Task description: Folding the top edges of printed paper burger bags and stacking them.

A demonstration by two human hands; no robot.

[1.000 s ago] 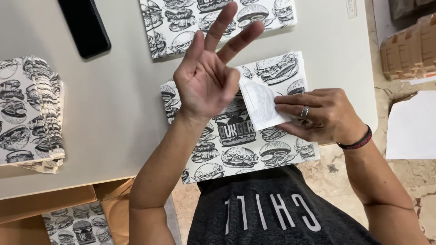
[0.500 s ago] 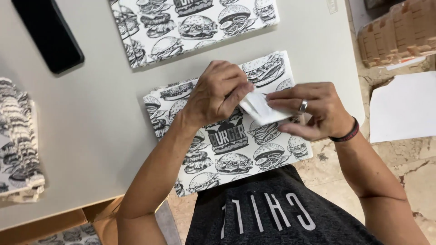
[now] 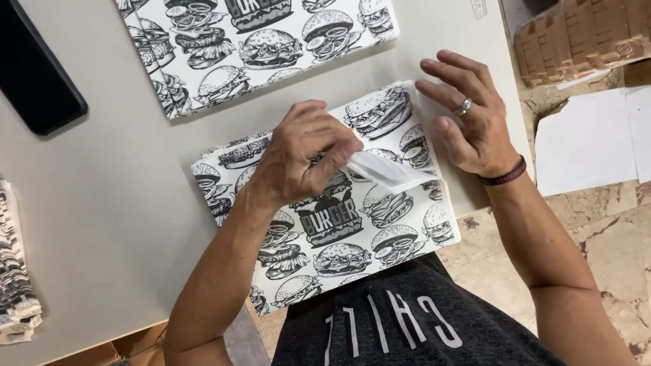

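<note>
A stack of burger-printed paper sheets (image 3: 352, 237) lies on the grey table (image 3: 102, 217) right in front of me. My left hand (image 3: 305, 152) rests on it and pinches the folded-over white corner flap (image 3: 390, 171) of the top sheet. My right hand (image 3: 468, 115) hovers just right of the flap, fingers spread, with a ring on one finger and a dark band on the wrist. It holds nothing.
A second pile of printed sheets (image 3: 258, 41) lies at the far side. A black phone (image 3: 34, 74) sits at the upper left and another printed stack (image 3: 17, 285) at the left edge. Cardboard (image 3: 583, 34) and white paper (image 3: 590, 142) lie on the floor to the right.
My left hand came down from the air onto the sheet and took hold of the flap. My right hand let go of the flap and opened.
</note>
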